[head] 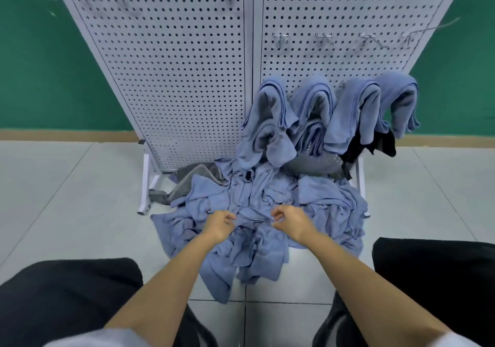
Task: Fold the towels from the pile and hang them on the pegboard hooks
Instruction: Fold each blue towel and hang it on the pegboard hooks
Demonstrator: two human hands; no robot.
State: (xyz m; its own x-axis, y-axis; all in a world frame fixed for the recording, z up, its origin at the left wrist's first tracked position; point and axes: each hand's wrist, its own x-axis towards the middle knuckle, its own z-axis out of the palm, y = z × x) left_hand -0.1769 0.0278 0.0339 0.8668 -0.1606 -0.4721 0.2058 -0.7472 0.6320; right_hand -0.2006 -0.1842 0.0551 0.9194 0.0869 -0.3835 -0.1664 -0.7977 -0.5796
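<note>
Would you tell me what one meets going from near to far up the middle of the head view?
Black trousers → left hand and right hand, pinching a towel edge on the pile → hung blue towels → empty hooks on the pegboard.

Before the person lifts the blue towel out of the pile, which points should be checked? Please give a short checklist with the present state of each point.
1. Left hand pinches the blue towel at its edge: ok.
2. Right hand pinches the same edge: ok.
3. Only one towel is held, and nothing else from the pile: cannot tell.
4. A bare hook is free on the pegboard: ok.
5. The four hung towels sit firmly on their hooks: cannot tell.
</note>
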